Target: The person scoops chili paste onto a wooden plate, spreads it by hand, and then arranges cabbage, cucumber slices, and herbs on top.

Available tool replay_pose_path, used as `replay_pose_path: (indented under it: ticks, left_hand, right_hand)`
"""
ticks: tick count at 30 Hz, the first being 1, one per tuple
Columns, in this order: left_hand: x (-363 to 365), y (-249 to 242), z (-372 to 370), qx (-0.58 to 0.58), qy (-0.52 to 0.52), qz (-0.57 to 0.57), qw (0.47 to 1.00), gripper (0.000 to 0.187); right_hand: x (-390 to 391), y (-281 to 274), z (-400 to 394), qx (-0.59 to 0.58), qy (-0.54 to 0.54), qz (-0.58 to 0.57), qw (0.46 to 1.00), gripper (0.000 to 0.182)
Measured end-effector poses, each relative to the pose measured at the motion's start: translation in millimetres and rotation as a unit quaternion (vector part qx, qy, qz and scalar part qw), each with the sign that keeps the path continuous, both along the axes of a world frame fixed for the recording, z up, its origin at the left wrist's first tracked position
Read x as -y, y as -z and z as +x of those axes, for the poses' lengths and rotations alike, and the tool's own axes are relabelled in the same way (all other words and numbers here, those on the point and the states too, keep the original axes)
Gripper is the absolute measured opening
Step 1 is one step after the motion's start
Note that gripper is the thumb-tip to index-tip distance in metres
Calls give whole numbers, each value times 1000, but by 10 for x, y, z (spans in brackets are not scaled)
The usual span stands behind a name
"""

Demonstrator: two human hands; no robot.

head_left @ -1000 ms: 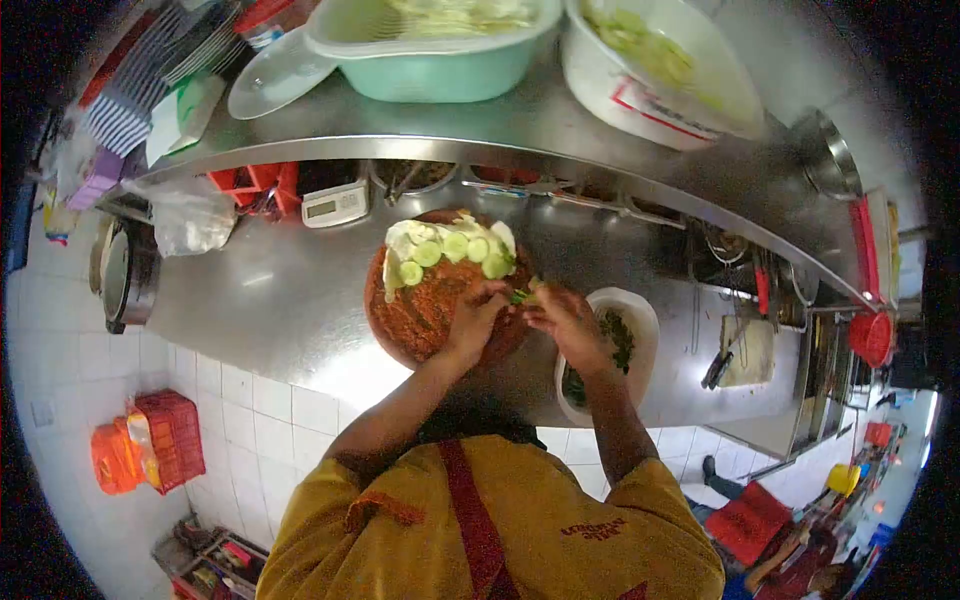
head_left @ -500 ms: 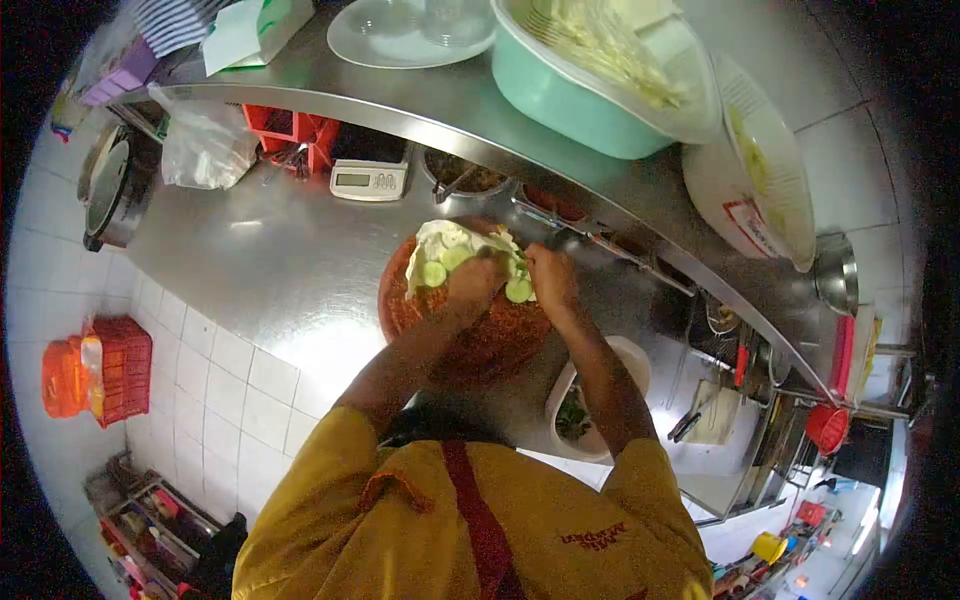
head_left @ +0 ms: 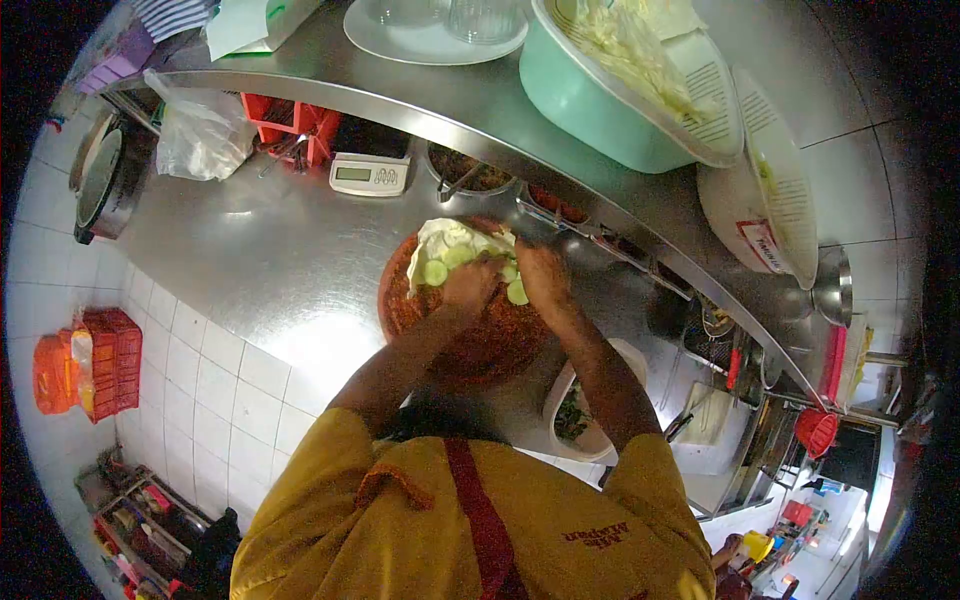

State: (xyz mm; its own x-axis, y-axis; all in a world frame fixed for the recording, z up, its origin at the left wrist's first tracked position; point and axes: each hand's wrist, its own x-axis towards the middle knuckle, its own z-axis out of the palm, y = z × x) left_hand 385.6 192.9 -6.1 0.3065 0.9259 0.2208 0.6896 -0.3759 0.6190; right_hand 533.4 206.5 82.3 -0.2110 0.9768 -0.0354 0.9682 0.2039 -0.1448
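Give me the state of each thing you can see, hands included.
Left hand: over the dish, grip hidden.
Right hand: at the dish's far side, grip unclear.
Dish: uncovered, partly covered by food.
Paste: spread over the dish.
Cucumber: sliced.
Green tub: open, pale food inside.
White tub: open, leaves inside, partly behind the arm.
Scale: on or off, cannot tell.

White wall tiles (head_left: 215,400) surround a steel counter (head_left: 270,240) reflecting a bright glare.

Head-worn view, facing steeply down.
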Motion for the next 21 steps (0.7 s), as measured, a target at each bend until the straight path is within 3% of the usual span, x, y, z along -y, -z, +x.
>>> replay_pose_path:
  ticks: [3,5,8,11,14,17,20,21]
  left_hand:
    - [-116,285,32,-77,21,-159,984,34]
    - [-136,272,46,-94,25,-173,980,28]
    - [-111,163,104,-51,0,-40,998,23]
    - [-120,39,110,-8,-18,34,999,22]
    - [-99,108,163,-19,-15,-2,1000,23]
    - [-137,262,168,-47,-14,-51,997,23]
    - [-97,237,89,-64,-5,-90,994,25]
    - [-71,161,54,-62,2,-101,993,26]
  right_hand:
    - [-15,186,29,-13,8,-17,1000,12]
    - [-38,184,-22,-8,49,-49,998,10]
    - [-11,309,118,-79,-14,28,996,11]
    - [48,442,125,-74,22,181,980,13]
    - [24,270,92,-68,158,-80,982,15]
    - [84,401,126,-92,71,10,993,13]
    - [156,246,190,-136,168,-76,973,15]
    - [239,102,258,-221,145,-39,964,17]
